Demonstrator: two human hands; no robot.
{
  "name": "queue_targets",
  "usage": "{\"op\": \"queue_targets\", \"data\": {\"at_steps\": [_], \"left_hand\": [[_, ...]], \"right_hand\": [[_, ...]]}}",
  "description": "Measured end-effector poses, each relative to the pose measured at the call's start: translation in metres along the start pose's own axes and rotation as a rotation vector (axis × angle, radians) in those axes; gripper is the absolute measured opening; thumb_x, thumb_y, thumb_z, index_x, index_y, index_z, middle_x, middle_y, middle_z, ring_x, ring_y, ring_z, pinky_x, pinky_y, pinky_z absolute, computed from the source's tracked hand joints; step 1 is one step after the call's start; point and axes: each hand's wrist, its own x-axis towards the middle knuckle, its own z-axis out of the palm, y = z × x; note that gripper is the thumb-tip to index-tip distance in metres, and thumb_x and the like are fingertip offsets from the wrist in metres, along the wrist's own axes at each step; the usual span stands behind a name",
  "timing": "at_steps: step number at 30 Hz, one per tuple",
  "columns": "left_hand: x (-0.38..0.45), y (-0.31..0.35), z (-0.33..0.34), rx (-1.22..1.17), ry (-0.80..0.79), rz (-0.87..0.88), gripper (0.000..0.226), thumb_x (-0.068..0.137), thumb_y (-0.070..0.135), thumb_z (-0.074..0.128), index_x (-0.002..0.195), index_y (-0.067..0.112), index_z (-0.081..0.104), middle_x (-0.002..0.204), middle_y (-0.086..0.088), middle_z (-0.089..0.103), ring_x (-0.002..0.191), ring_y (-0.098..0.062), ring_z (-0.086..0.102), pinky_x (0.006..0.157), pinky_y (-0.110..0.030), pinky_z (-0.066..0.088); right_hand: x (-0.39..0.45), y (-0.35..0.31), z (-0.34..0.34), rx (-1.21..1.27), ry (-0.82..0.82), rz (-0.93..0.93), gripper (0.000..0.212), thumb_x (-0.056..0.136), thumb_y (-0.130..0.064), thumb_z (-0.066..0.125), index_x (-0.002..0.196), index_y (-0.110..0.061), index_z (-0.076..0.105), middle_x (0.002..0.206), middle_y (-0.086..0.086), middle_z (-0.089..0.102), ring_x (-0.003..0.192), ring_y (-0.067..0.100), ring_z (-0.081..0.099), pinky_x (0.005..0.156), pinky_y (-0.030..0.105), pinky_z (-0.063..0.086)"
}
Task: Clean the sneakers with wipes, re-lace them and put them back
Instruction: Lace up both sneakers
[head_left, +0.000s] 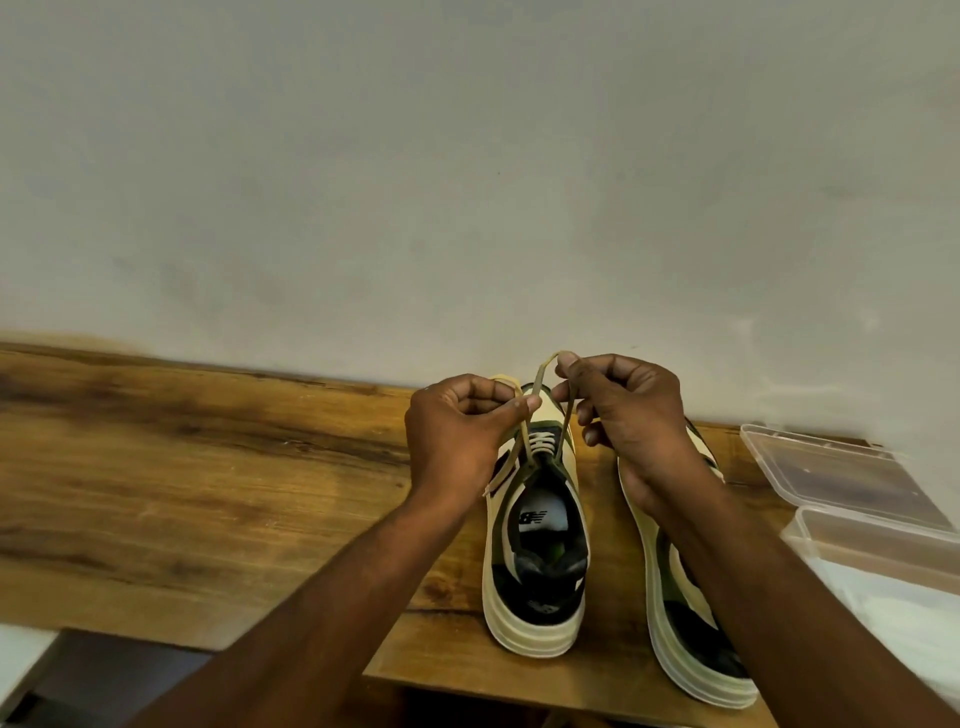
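Wooden table (182, 467). Left hand (462, 436) pinches one lace end (506, 382); right hand (623, 415) pinches the other (545, 371). Left sneaker (537, 545) stands upright beneath, toe to wall, heel toward viewer. Second sneaker (696, 623) alongside, parallel. Clear plastic box (831, 467) far right.

only 1 mark can be read: a dark slanted "nb" logo (533, 517), seen upside down, printed on the pale insole (543, 512) inside the left sneaker (535, 561), just below the left hand (462, 436) and near the wrist of the right hand (631, 415). no other words or numbers can be made out on either shoe or on the clear plastic box (852, 488) to the right.
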Motion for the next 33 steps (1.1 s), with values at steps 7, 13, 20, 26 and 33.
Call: {"op": "queue_targets", "data": {"at_steps": [7,13,20,26,33], "left_hand": [[0.002,0.011,0.004,-0.13,-0.058,-0.076,0.02,0.073,0.006,0.093,0.078,0.006,0.074,0.074,-0.011,0.076,0.063,-0.02,0.072,0.061,-0.026,0.055],[-0.002,0.024,0.005,-0.139,-0.063,-0.081,0.022,0.074,0.006,0.092,0.082,0.006,0.071,0.077,-0.009,0.078,0.067,-0.024,0.077,0.049,-0.021,0.049],[0.002,0.034,0.007,-0.133,-0.009,-0.024,0.02,0.075,0.008,0.092,0.086,0.01,0.075,0.076,-0.007,0.079,0.068,-0.021,0.077,0.051,-0.022,0.051],[0.003,0.044,0.012,-0.154,0.004,0.061,0.021,0.073,0.005,0.092,0.087,0.01,0.076,0.078,-0.007,0.078,0.066,-0.018,0.075,0.054,-0.015,0.05],[0.004,0.055,0.016,-0.088,0.033,0.163,0.029,0.072,0.012,0.094,0.087,0.01,0.07,0.076,-0.005,0.078,0.065,-0.018,0.076,0.057,-0.021,0.055]], "right_hand": [[0.004,-0.001,-0.005,0.046,-0.003,0.028,0.02,0.094,-0.025,0.076,0.093,-0.005,0.078,0.085,0.012,0.078,0.056,0.011,0.052,0.049,0.026,0.043],[0.002,-0.008,-0.001,0.046,-0.031,-0.012,0.012,0.097,-0.019,0.07,0.095,-0.01,0.077,0.088,0.011,0.078,0.063,0.014,0.056,0.051,0.028,0.044],[0.004,-0.015,0.0,0.055,-0.045,-0.019,0.012,0.097,-0.019,0.07,0.097,-0.009,0.077,0.087,0.011,0.078,0.06,0.012,0.057,0.051,0.027,0.044],[0.005,-0.024,-0.003,0.061,-0.028,-0.05,0.013,0.096,-0.022,0.072,0.094,-0.011,0.079,0.086,0.009,0.077,0.06,0.011,0.057,0.051,0.026,0.045],[0.003,-0.036,-0.006,0.031,-0.032,-0.093,0.014,0.093,-0.024,0.076,0.093,-0.011,0.08,0.088,0.011,0.078,0.06,0.013,0.056,0.052,0.028,0.046]]}}
